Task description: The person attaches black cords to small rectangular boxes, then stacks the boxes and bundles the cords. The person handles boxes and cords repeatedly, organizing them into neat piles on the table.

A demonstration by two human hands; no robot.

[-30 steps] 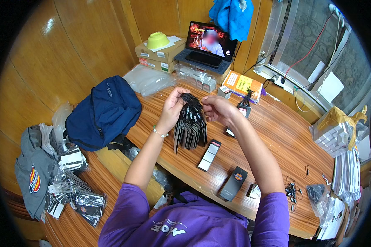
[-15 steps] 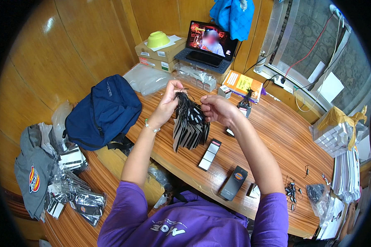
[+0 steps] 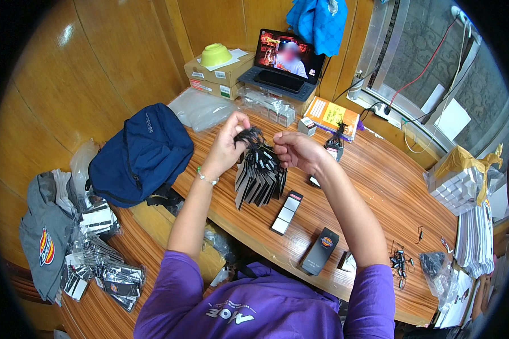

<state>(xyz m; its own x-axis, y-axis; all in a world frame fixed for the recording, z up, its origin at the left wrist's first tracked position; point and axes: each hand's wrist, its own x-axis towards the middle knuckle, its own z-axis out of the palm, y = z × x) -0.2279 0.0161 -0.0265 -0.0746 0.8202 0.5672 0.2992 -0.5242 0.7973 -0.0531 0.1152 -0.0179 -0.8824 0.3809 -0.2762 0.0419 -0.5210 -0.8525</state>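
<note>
Right now the bunch of tags [image 3: 260, 183] hangs between the two hands, over the wooden table [image 3: 373, 195], below and to the right of the left hand's fingers. Black cords [image 3: 259, 148] gather at its top, and the dark, flat cards fan out downward from them, their lower ends pointing toward the person. Whether those lower ends touch the tabletop or hang just above it, I cannot tell.

The left hand [image 3: 230, 138] is closed on the upper loops of the cords, thumb and fingers pinching them at the top left of the bunch, so the grip is on the strings and well above the cards. The right hand [image 3: 300, 151] comes in from the other side with its fingers curled and the tips drawn together at the right edge of the cords, a little lower than the left grip. It is too small to see whether a strand is caught between those tips.

Just below the bunch and to its right, a black card with white panels [image 3: 287, 213] lies on the table, and nearer the person is a black oblong block [image 3: 320, 251]. Beyond the right wrist stands a smaller corded bundle [image 3: 335, 148], near an orange notebook [image 3: 329, 117].
</note>
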